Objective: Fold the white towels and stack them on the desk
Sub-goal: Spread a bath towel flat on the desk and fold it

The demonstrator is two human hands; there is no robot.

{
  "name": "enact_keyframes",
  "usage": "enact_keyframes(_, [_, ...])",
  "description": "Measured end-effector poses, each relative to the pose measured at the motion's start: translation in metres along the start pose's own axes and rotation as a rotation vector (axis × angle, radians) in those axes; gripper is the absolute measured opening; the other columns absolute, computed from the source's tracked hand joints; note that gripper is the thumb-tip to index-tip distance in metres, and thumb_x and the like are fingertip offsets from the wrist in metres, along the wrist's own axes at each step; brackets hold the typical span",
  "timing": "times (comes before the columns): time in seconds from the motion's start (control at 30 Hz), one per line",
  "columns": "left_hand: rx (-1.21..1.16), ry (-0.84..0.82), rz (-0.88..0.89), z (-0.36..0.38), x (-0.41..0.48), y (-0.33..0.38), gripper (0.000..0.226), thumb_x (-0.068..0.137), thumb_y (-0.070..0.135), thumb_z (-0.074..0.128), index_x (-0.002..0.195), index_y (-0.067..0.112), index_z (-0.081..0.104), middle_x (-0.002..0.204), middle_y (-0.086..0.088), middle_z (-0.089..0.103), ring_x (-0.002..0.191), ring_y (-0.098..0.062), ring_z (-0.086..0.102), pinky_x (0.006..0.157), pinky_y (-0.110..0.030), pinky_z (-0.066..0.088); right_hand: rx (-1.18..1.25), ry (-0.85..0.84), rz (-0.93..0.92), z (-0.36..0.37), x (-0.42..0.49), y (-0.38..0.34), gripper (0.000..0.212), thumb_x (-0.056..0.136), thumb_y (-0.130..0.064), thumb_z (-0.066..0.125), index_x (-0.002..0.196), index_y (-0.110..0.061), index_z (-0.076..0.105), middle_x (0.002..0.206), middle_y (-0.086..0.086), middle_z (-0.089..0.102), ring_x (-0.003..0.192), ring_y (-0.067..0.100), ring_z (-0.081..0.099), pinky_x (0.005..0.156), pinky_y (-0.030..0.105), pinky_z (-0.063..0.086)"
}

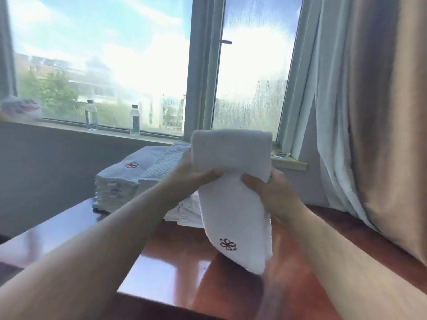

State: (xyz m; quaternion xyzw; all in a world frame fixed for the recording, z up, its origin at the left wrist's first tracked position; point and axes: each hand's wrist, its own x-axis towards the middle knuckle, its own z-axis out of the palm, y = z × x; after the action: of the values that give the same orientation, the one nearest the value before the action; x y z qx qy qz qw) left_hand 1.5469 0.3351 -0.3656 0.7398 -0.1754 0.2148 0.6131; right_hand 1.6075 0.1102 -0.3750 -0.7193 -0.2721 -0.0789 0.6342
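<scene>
I hold a white towel up above the desk; it is doubled over at its top and its lower end, with a dark flower emblem, hangs down near the desk top. My left hand grips its left edge and my right hand grips its right edge, both at mid-height. Behind it on the desk stands a stack of folded white towels, the top one with a red emblem. More white towels lie low behind the held one, partly hidden.
Two clear water bottles stand on the window sill at the back. A beige curtain hangs at the right, down to the desk's far right side. The glossy desk's front edge runs across the lower part of the view.
</scene>
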Motion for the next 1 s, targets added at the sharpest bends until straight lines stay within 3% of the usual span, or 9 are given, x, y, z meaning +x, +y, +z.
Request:
enact_keyframes(0.07, [-0.116,-0.083,-0.141,-0.007,-0.008,-0.014,0.095,0.067,0.042,0.084,0.145,0.004,0.044,0.124,-0.013,0.07,0.112,-0.023,0.069,0.085,-0.029,0.057,0.167,0.015,0.008,0.007,0.016,-0.01,0.026,0.085,-0.022,0.081,0.108,-0.014,0.072,0.101,0.006,0.079,0.089,0.023,0.077,0.071,0.036,0.062])
enact_keyframes(0.13, [-0.194,-0.163,-0.208,-0.014,-0.012,-0.032,0.076,0.074,0.04,0.084,0.137,0.008,0.057,0.125,-0.015,0.07,0.113,-0.031,0.068,0.086,-0.034,0.058,0.3,0.011,0.014,0.015,0.033,-0.018,0.028,0.086,-0.019,0.079,0.112,-0.011,0.072,0.109,0.012,0.076,0.099,0.032,0.074,0.085,0.047,0.061])
enact_keyframes(0.23, [-0.359,-0.28,-0.315,-0.023,-0.022,-0.057,0.056,0.079,0.039,0.084,0.125,0.01,0.068,0.123,-0.023,0.068,0.109,-0.039,0.069,0.086,-0.042,0.058,0.472,-0.026,0.033,0.024,0.059,-0.023,0.027,0.089,-0.014,0.074,0.115,-0.008,0.071,0.113,0.016,0.075,0.1,0.035,0.073,0.086,0.051,0.06])
enact_keyframes(0.33, [-0.479,-0.356,-0.409,-0.029,-0.026,-0.082,0.05,0.088,0.028,0.078,0.13,0.006,0.063,0.13,-0.029,0.062,0.117,-0.044,0.063,0.096,-0.052,0.053,0.524,-0.043,0.065,0.033,0.083,-0.018,0.028,0.087,-0.015,0.075,0.113,-0.007,0.072,0.113,0.019,0.074,0.099,0.038,0.073,0.084,0.053,0.06])
enact_keyframes(0.43, [-0.507,-0.321,-0.485,-0.033,-0.024,-0.096,0.048,0.091,0.028,0.075,0.131,0.004,0.062,0.132,-0.031,0.06,0.12,-0.049,0.059,0.099,-0.062,0.048,0.525,-0.035,0.096,0.039,0.102,-0.002,0.028,0.088,-0.014,0.074,0.114,-0.006,0.071,0.112,0.019,0.074,0.097,0.039,0.073,0.081,0.052,0.06])
enact_keyframes(0.7, [-0.39,-0.066,-0.456,-0.018,0.021,-0.109,0.039,0.085,0.037,0.075,0.113,0.01,0.072,0.114,-0.024,0.071,0.103,-0.043,0.07,0.092,-0.055,0.056,0.531,0.044,0.194,0.022,0.162,0.048,0.021,0.092,-0.015,0.071,0.113,-0.01,0.071,0.114,0.021,0.073,0.099,0.043,0.072,0.081,0.061,0.058])
enact_keyframes(0.83, [-0.266,-0.051,-0.442,-0.006,0.054,-0.108,0.039,0.082,0.043,0.073,0.108,0.013,0.073,0.106,-0.018,0.075,0.099,-0.04,0.072,0.089,-0.055,0.057,0.471,0.128,0.266,0.01,0.191,0.069,0.033,0.095,-0.018,0.069,0.125,-0.008,0.063,0.11,0.02,0.074,0.092,0.04,0.074,0.071,0.054,0.06])
enact_keyframes(0.93, [-0.244,-0.074,-0.44,-0.005,0.087,-0.105,0.033,0.093,0.042,0.069,0.108,0.013,0.072,0.104,-0.015,0.076,0.094,-0.033,0.074,0.084,-0.047,0.06,0.391,0.157,0.293,0.004,0.221,0.072,0.033,0.095,-0.023,0.071,0.122,-0.005,0.064,0.104,0.017,0.076,0.089,0.037,0.075,0.072,0.055,0.062])
enact_keyframes(1.0, [-0.251,-0.07,-0.443,-0.009,0.11,-0.103,0.03,0.096,0.038,0.064,0.107,0.011,0.071,0.101,-0.014,0.077,0.09,-0.03,0.075,0.078,-0.042,0.062,0.345,0.184,0.249,0.004,0.246,0.069,0.032,0.094,-0.022,0.073,0.118,-0.002,0.066,0.097,0.013,0.078,0.083,0.031,0.076,0.066,0.045,0.063])
